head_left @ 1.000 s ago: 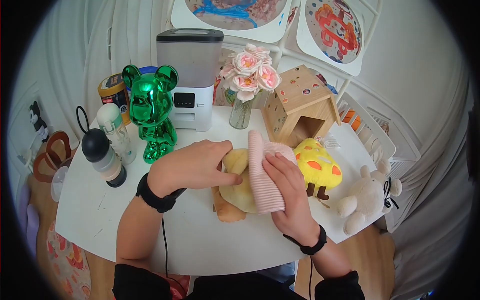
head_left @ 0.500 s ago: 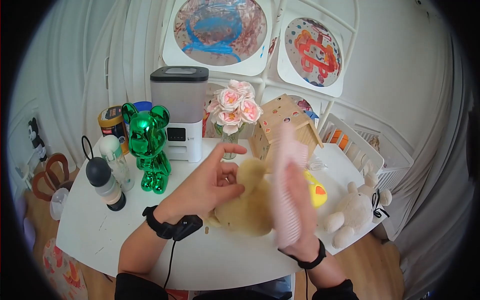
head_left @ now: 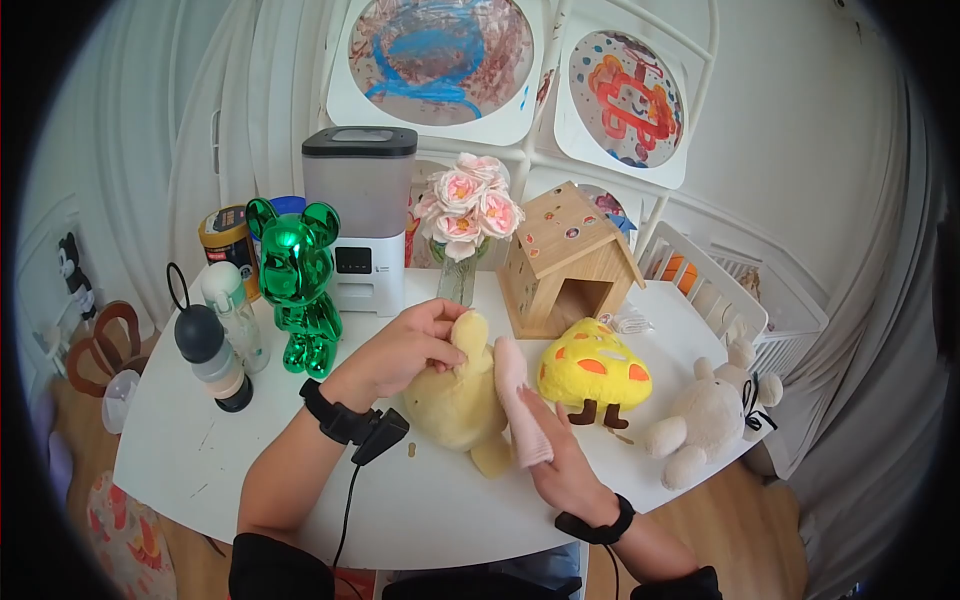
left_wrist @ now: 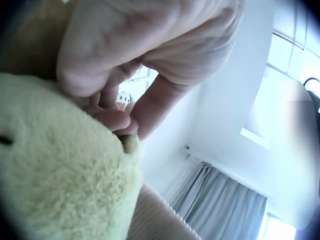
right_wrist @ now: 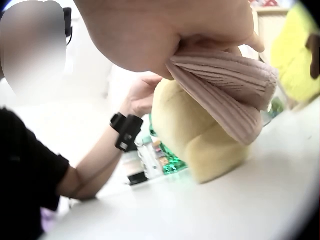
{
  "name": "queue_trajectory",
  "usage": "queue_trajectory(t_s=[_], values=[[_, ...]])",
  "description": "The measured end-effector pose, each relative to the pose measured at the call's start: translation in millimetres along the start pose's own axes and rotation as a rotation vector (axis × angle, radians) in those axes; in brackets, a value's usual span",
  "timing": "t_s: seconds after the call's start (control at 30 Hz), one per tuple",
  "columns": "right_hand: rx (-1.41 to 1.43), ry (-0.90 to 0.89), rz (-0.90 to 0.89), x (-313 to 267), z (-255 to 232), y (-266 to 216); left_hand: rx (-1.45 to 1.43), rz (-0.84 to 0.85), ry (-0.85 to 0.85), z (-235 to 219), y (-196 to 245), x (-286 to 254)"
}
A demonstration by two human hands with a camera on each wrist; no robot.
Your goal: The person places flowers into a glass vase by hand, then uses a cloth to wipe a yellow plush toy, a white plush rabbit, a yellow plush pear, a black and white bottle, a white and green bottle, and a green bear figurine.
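Observation:
A pale yellow plush toy (head_left: 450, 405) stands on the table between both hands. My left hand (head_left: 405, 345) pinches a small upright part at its top with thumb and fingers; the left wrist view shows the fingertips at the plush fur (left_wrist: 65, 165). In my right hand (head_left: 568, 468) is a folded pink ribbed cloth (head_left: 517, 400), held against the toy's right side. Folds of the cloth (right_wrist: 225, 95) hang beneath the right palm in the right wrist view, overlapping the toy there. The right fingers are mostly hidden behind the cloth.
Right of the hands sit a yellow mushroom-like plush (head_left: 595, 370) and a cream plush (head_left: 705, 420). Behind stand a wooden house (head_left: 565, 255), a flower vase (head_left: 457, 280) and a feeder-like appliance (head_left: 360, 220). A green bear figure (head_left: 298, 285) and bottles (head_left: 215, 365) line the left.
The toy has been lifted and turned between the hands. The cloth came away from its right side, then returned against it. My left hand now pinches its top part.

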State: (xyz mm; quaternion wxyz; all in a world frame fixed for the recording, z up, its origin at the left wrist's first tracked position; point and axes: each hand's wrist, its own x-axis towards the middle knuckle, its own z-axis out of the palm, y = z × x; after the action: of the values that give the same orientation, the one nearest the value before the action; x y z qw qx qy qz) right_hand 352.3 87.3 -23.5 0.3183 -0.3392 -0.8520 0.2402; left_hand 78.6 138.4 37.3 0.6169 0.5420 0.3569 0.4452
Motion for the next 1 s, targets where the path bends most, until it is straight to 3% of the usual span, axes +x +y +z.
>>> queue_trajectory(t_s=[0.03, 0.1, 0.17, 0.23, 0.3, 0.37, 0.43, 0.5, 0.53, 0.6, 0.67, 0.7, 0.77, 0.83, 0.9, 0.93, 0.97, 1.0], values=[[0.390, 0.060, 0.056, 4.0, 1.8, -1.0, 0.002, -0.008, -0.003, 5.6, -1.5, -0.7], [0.429, 0.161, -0.030, 20.9, -1.5, -21.1, -0.212, 0.000, -0.036, 26.1, -1.4, -7.0], [-0.121, 0.250, -0.212, 34.1, -10.1, -45.2, -0.265, -0.009, -0.061, 39.6, 4.0, -16.3], [-0.183, 0.238, -0.295, 42.7, -19.3, -66.2, -0.501, 0.070, 0.023, 51.1, 18.2, -32.1], [-0.245, 0.216, -0.373, 44.4, -27.3, -84.5, -0.512, 0.058, 0.105, 56.0, 39.7, -46.3], [-0.422, 0.038, -0.515, 41.0, -36.1, -94.9, -0.622, 0.054, 0.110, 45.0, 46.3, -52.8], [-0.454, 0.024, -0.560, 36.7, -39.6, -89.3, -0.642, 0.077, 0.161, 34.4, 43.1, -46.3], [-0.421, -0.046, -0.584, 26.0, -49.5, -76.5, -0.775, 0.052, -0.041, 2.7, 20.3, -31.6], [-0.427, -0.057, -0.590, 16.2, -58.2, -68.6, -0.794, -0.004, 0.101, 14.8, 29.5, -32.3], [-0.113, 0.002, -0.421, -6.4, -75.7, -51.4, -0.852, -0.033, 0.111, 9.7, 26.9, -24.1], [0.308, 0.349, -0.168, -14.2, -80.7, -46.0, -0.899, -0.085, 0.140, 13.4, 26.2, -20.0], [0.451, 0.562, -0.125, -13.3, -84.2, -50.4, -0.902, -0.087, 0.133, 13.8, 22.8, -18.9], [0.385, 0.979, -0.129, 1.6, -89.2, -38.9, -0.869, -0.103, 0.054, 12.3, 14.2, -15.8], [0.212, 0.826, -0.046, 10.6, -95.7, -20.1, -0.733, -0.033, 0.039, 17.2, 11.7, -16.1], [0.039, 0.271, -0.122, 34.2, -95.2, -42.4, -0.592, 0.037, 0.028, 26.2, 9.3, -16.2], [0.258, 0.001, -0.071, 42.9, -83.1, -35.5, -0.214, 0.097, 0.078, 35.3, 7.4, -13.8], [0.141, -0.004, -0.120, 47.5, -65.9, -34.4, 0.163, 0.159, 0.126, 42.5, 4.2, -12.5], [0.022, -0.012, -0.168, 49.2, -49.5, -36.3, 0.297, 0.160, 0.102, 45.7, -1.8, -13.4]])
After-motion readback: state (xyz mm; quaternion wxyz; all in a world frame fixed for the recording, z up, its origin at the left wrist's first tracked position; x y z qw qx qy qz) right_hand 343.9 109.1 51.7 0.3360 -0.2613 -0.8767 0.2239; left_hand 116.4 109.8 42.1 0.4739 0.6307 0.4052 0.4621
